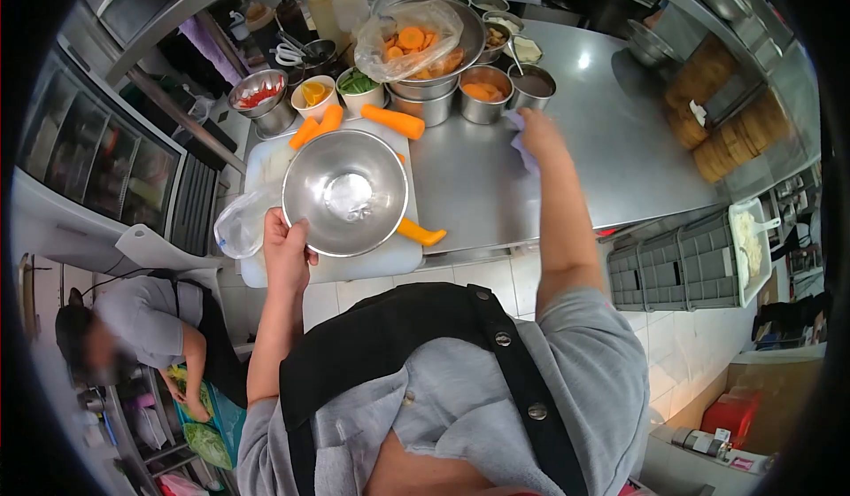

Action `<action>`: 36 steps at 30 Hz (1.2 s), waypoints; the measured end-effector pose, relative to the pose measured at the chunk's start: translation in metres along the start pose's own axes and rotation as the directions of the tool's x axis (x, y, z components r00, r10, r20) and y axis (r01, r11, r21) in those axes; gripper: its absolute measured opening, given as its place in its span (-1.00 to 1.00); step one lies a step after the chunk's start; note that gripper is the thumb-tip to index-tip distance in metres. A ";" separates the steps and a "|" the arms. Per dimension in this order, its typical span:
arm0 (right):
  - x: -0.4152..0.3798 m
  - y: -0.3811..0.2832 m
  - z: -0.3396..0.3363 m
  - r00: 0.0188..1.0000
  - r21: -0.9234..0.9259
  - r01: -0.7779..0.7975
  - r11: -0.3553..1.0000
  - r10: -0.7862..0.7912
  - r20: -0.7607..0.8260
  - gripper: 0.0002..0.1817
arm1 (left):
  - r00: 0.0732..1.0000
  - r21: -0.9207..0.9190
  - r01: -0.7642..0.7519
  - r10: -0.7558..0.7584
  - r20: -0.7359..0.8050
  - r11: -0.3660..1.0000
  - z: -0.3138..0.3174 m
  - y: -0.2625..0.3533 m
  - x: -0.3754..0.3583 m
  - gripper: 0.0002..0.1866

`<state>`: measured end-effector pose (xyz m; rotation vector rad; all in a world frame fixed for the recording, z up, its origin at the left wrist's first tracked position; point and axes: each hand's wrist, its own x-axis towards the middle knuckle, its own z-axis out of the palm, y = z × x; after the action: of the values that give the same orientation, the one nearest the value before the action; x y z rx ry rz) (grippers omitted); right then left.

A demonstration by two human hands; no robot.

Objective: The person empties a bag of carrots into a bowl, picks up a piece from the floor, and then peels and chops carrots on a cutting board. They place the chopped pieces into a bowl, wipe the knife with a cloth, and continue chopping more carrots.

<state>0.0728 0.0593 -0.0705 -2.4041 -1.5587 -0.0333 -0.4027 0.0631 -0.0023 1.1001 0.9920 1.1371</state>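
My left hand (290, 244) grips the near left rim of an empty steel bowl (345, 193), which is over a white cutting board (332, 270). My right hand (540, 133) holds a purple cloth (526, 155) beside a small steel pot (532, 84) with a spoon in it. Behind the bowl lie peeled carrots (392, 122), and a yellow-orange piece (421, 232) sticks out at its right. A clear plastic bag (241, 226) rests on the board's left side. Sliced carrots in a plastic bag (409, 40) sit in a large steel bowl behind.
Containers of red strips (259, 96), orange pieces (313, 94) and green leaves (358, 85) line the back left of the steel counter (620, 142). Bamboo steamers (742, 137) stand at right, grey crates (673, 270) below. A co-worker (150, 319) handles greens at lower left.
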 end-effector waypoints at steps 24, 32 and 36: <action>-0.190 -0.143 -0.140 0.798 0.241 0.551 0.799 -0.420 -0.431 -0.55 | 0.841 0.267 -0.290 0.112 0.529 0.919 0.123 -0.044 0.030 -0.88; -0.180 -0.136 -0.052 0.894 0.048 0.323 0.945 -0.288 -0.344 -0.71 | 0.616 0.198 -0.688 0.418 0.667 0.698 0.154 -0.032 -0.001 -0.88; -0.192 -0.124 -0.059 0.932 0.240 0.349 0.906 -0.363 0.014 -0.74 | 0.514 0.209 -0.804 0.475 0.714 0.556 0.164 -0.032 0.003 -0.88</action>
<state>-0.1114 -0.0795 -0.0193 -1.9330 -1.8947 0.1421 -0.2372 0.0402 -0.0037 2.2937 0.3181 0.9924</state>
